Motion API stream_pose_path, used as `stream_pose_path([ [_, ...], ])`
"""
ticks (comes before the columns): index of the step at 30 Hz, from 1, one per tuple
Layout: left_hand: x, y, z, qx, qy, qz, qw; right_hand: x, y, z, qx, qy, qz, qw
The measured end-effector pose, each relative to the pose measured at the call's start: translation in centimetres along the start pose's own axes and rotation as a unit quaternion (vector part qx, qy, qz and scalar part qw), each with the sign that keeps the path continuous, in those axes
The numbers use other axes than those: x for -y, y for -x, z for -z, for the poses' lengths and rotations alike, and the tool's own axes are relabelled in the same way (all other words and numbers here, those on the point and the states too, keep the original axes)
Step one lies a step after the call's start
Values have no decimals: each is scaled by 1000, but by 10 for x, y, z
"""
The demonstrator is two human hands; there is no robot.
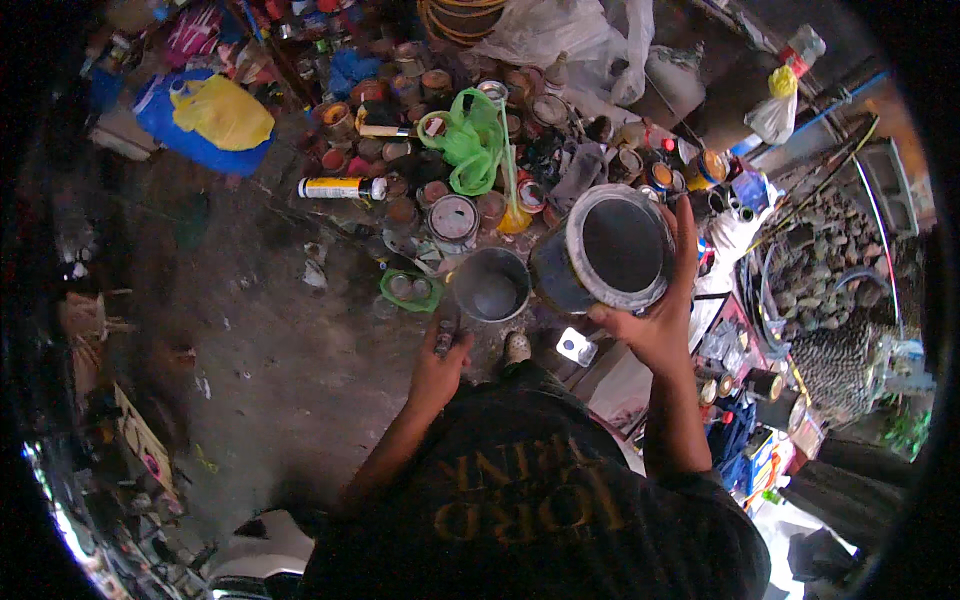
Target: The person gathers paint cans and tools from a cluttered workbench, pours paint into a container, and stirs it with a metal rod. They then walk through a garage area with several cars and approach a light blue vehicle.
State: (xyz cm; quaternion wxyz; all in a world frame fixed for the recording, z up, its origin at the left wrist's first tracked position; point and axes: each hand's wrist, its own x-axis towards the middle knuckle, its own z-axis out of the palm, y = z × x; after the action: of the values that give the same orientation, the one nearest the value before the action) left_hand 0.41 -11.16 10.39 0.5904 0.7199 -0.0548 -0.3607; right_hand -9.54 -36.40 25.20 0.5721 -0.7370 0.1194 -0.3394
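My left hand [438, 368] is closed on the handle of a grey metal mug-like pot [513, 268], whose open mouth faces up. Grey shows inside it; I cannot tell whether that is liquid or bare wall. Close on its right, my right hand [660, 325] grips a large paint can [556, 268] from its right side, thumb at the near rim and fingers along the far side. Pale smears coat the can's rim, and its inside looks dark grey. The can leans slightly toward the pot, and no stream shows between them.
Beyond my hands crowd many used paint cans [453, 217], a green plastic bag [475, 145] and a yellow-labelled tube [340, 188]. A yellow bag [225, 112] lies at the far left. Stones [815, 270] are heaped at the right. My shoe [517, 346] stands on the dark floor [270, 360].
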Motion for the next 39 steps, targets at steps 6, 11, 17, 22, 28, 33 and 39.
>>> stream_pose_path([
  [6,11,-4,12,-43,25,12,999,-76,27,17,-98,87,-152,980],
  [11,34,9,55,-71,-90,-71,991,-233,70,-13,-104,171,-82,977],
  [17,-1,42,76,-77,-127,-34,988,-296,49,-57,-135,276,-65,949],
  [22,8,50,97,-91,-123,-24,988,-327,47,-64,-198,274,-73,938],
  [28,12,39,110,-76,-124,78,986,-314,47,-69,-251,326,-49,910],
  [33,10,16,90,32,-141,18,989,-270,113,-62,-246,383,-72,888],
  [39,55,-11,80,153,-89,3,984,-231,339,-46,-196,415,-252,852],
])
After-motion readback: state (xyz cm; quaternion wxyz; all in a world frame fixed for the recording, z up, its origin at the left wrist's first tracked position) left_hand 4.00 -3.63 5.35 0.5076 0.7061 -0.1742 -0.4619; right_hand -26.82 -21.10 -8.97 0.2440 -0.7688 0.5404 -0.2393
